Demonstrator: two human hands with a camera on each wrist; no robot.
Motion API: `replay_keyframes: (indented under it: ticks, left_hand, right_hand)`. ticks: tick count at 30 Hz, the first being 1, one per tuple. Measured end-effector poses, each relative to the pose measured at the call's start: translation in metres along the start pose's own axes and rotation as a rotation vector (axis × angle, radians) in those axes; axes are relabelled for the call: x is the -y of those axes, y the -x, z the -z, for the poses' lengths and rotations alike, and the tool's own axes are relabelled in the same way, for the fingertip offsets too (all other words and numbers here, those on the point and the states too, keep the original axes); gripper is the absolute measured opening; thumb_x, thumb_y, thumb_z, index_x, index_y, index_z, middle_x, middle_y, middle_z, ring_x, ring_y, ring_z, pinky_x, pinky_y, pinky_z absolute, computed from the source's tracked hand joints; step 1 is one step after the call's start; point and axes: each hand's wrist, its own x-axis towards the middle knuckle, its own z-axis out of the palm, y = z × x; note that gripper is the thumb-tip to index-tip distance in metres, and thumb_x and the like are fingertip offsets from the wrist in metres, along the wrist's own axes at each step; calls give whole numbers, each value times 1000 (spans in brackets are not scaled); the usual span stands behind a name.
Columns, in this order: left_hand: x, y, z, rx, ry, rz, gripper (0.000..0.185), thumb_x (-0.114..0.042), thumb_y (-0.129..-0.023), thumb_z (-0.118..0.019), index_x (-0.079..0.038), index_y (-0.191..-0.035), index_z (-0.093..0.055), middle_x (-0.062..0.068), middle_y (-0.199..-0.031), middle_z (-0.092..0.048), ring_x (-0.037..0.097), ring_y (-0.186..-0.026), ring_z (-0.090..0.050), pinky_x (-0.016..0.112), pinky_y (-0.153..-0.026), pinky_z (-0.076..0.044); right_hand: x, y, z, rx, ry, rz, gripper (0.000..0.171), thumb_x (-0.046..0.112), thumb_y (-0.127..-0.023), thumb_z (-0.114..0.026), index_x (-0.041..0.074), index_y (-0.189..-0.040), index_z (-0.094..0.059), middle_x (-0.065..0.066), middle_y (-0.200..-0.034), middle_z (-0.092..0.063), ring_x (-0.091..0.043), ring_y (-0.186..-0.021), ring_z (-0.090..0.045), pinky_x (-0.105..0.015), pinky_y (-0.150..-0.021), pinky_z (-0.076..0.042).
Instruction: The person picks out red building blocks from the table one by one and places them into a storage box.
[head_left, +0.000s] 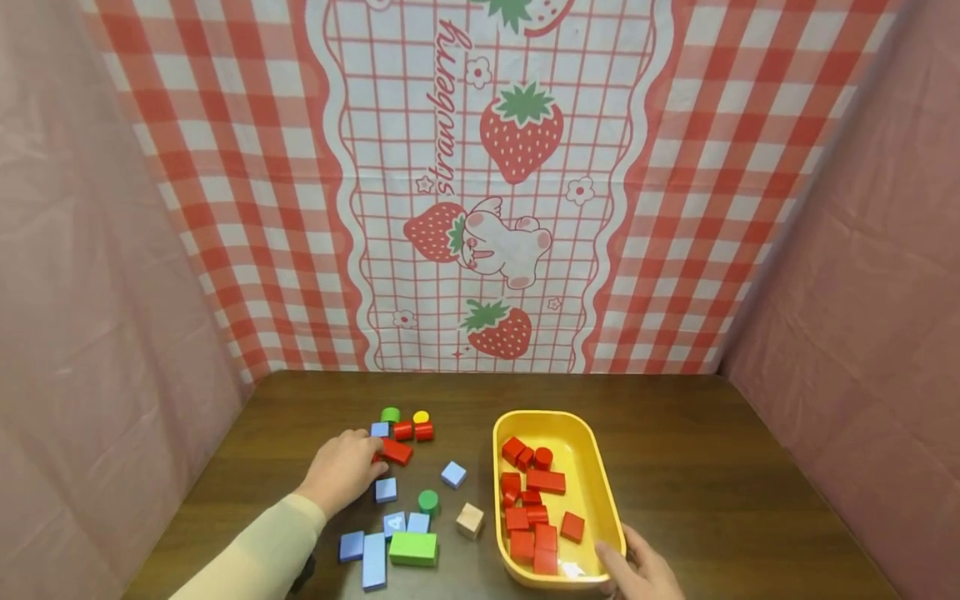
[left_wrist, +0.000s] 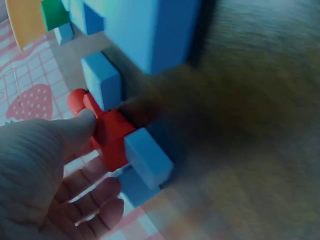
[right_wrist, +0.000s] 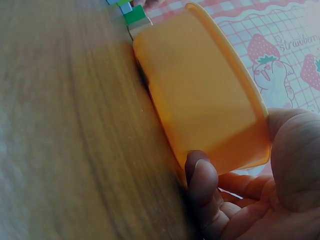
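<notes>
My left hand (head_left: 347, 471) is over the blocks on the left side of the table. Its thumb and index finger straddle a red block (left_wrist: 112, 137), with the thumb against one end; the index fingertip is partly hidden. Just past the fingertips lies a long red block (head_left: 396, 452), and blue blocks (left_wrist: 149, 157) stand close by. At the right, my right hand (head_left: 643, 567) grips the near right corner of a yellow plastic tub (head_left: 592, 467), thumb at the rim and fingers below. Several red blocks (head_left: 546, 482) lie inside the tub.
Two red cylinders (head_left: 403, 430), a green cylinder (head_left: 390, 415) and a yellow piece (head_left: 421, 417) sit beyond the left hand. Nearer are blue blocks (head_left: 374, 562), a light green block (head_left: 413, 549), a dark green cylinder (head_left: 428, 502) and a plain wooden cube (head_left: 470, 521). A checked strawberry cloth (head_left: 517, 250) hangs behind.
</notes>
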Motion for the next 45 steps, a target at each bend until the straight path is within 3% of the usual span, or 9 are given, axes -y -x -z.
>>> replay_keyframes:
  ticks: [6, 9, 11, 14, 19, 22, 25, 33, 45]
  left_hand:
    - [1, 2, 2, 44, 44, 10, 25, -22, -86, -90, -10, -105, -79, 4, -90, -75, 20, -83, -66, 45, -81, -62]
    - [-15, -3, 13, -22, 118, -1, 26, -22, -90, -88, -10, -110, -78, 5, -101, -77, 23, -93, -72, 47, -88, -62]
    - [-36, -7, 22, -86, 209, -37, 26, -22, -93, -85, -11, -115, -76, 5, -111, -77, 23, -101, -73, 47, -91, -62]
    - [-77, -11, 31, -134, 336, -168, 26, -20, -96, -82, -14, -120, -74, 3, -120, -76, 21, -111, -72, 43, -93, -62]
    - [-143, -17, 22, -44, 386, -406, 28, -22, -101, -77, -19, -128, -72, -3, -128, -72, 12, -120, -68, 31, -103, -58]
    - [-171, -22, 8, 0, 369, -472, 28, -23, -101, -76, -21, -129, -72, -6, -127, -71, 8, -118, -67, 26, -104, -56]
    - [-190, -28, -6, 40, 363, -475, 27, -25, -101, -76, -22, -127, -73, -7, -126, -71, 6, -114, -66, 24, -104, -56]
    - [-208, -33, -28, 173, 269, -414, 33, -36, -99, -77, -29, -131, -75, -9, -132, -70, 6, -119, -63, 28, -108, -55]
    - [-209, -28, -37, -1, 91, -514, 18, -41, -100, -74, -30, -112, -83, -12, -111, -72, 6, -97, -62, 19, -91, -53]
  right_hand:
    - [1, 2, -2, -9, -11, 4, 64, 32, -100, -70, -3, -151, -51, -8, -84, -71, -21, -69, -66, -31, -59, -56]
    - [2, 3, -2, -13, 7, 17, 64, 31, -101, -70, -4, -151, -51, -8, -84, -71, -20, -68, -65, -31, -59, -56]
    - [3, 2, -2, -19, 16, 17, 64, 31, -101, -70, -4, -152, -51, -8, -84, -71, -20, -68, -65, -30, -58, -55]
    - [3, 3, -2, -30, 24, 10, 64, 32, -101, -69, -3, -152, -51, -7, -85, -71, -20, -68, -65, -30, -58, -55]
    - [3, 3, -2, -24, 4, 27, 65, 32, -101, -70, -4, -151, -51, -8, -88, -72, -20, -68, -66, -30, -58, -56]
    - [2, 3, -2, -17, -8, 37, 65, 32, -101, -70, -4, -152, -51, -9, -90, -73, -21, -68, -66, -30, -58, -56]
    - [2, 3, 0, -17, -8, 41, 64, 32, -101, -70, -4, -150, -52, -9, -87, -72, -20, -68, -66, -30, -58, -56]
    - [3, 3, 1, 2, -5, 51, 60, 31, -101, -69, -2, -149, -53, -8, -85, -71, -20, -67, -65, -30, -59, -56]
    - [2, 4, -1, -20, 30, 56, 58, 29, -102, -68, -1, -149, -54, -9, -86, -74, -19, -65, -66, -30, -58, -56]
